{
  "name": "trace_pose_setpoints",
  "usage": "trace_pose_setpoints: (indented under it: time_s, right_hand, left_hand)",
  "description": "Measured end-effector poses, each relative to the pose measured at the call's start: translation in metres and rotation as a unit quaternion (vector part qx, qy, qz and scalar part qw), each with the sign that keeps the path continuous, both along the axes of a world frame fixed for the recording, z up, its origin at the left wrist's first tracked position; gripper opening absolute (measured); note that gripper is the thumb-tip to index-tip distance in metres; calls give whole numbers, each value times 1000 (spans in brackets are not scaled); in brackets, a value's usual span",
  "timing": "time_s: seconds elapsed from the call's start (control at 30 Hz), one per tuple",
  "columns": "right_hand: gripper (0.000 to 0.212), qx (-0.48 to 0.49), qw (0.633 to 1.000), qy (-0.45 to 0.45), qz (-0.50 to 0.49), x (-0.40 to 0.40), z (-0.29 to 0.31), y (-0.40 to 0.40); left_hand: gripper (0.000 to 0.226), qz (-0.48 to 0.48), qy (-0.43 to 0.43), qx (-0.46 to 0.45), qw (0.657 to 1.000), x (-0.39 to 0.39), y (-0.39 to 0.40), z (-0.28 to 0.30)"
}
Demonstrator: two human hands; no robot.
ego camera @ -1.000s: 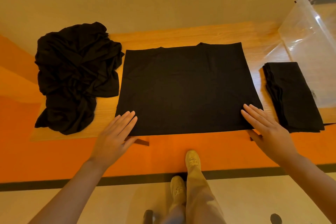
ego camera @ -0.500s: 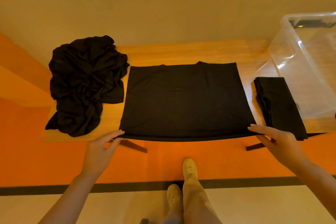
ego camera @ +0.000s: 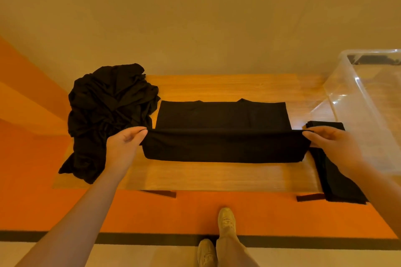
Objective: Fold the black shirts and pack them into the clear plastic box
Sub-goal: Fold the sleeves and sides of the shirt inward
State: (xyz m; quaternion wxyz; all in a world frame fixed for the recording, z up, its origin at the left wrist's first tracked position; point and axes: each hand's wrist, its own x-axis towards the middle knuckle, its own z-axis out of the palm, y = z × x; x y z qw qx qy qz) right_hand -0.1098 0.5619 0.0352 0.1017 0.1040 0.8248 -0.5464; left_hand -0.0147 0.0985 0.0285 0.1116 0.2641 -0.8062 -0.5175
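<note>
The left hand (ego camera: 123,143) pinches the left corner of the black shirt's (ego camera: 221,128) lifted hem, thumb on top and fingers curled beneath the cloth, so its grip is closed on the fabric. The right hand (ego camera: 332,143) does the same at the right corner, thumb and fingers pinching the edge. Between the two hands the hem is stretched in a straight, raised line across the middle of the shirt, and the near part of the cloth hangs down from that line as a doubled band. The far part of the shirt, with its collar notch, lies flat on the wooden tabletop (ego camera: 217,175).

A crumpled pile of black shirts (ego camera: 108,115) sits on the left end of the tabletop, just beside the left hand. A folded black shirt (ego camera: 338,182) lies along the right end, partly hidden by the right hand and forearm, its near end reaching past the tabletop's edge. The clear plastic box (ego camera: 368,115) stands at the far right, just beside the folded shirt.
</note>
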Motion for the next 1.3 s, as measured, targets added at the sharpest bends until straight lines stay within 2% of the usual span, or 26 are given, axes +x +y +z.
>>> trace_pose_setpoints:
  time_s: [0.3, 0.53, 0.77, 0.93, 1.0, 1.1, 1.3]
  right_hand:
    - [16, 33, 999, 12, -3, -113, -3, -23]
    - [11, 14, 999, 14, -35, -178, 3, -45]
    - [9, -32, 998, -24, -42, -153, 20, -86]
    - [9, -108, 992, -57, -16, -99, 33, -134]
    - [5, -116, 992, -41, -5, -80, 32, -155]
    - [10, -129, 992, 4, -14, -59, 29, -178]
    - [14, -194, 979, 1, -57, -39, 21, -183]
  left_hand:
    - [22, 30, -38, -115, 992, -113, -7, 7]
    - [25, 72, -52, -133, 987, -180, -4, 11]
    - [18, 70, -75, -73, 992, -179, 54, 31]
    - [7, 19, -39, 8, 999, -151, 132, 43]
    - [9, 10, -20, 37, 999, -145, 159, 40]
    - [12, 23, -13, 88, 996, -137, 188, 31]
    - [19, 65, 5, 178, 982, -118, 201, 22]
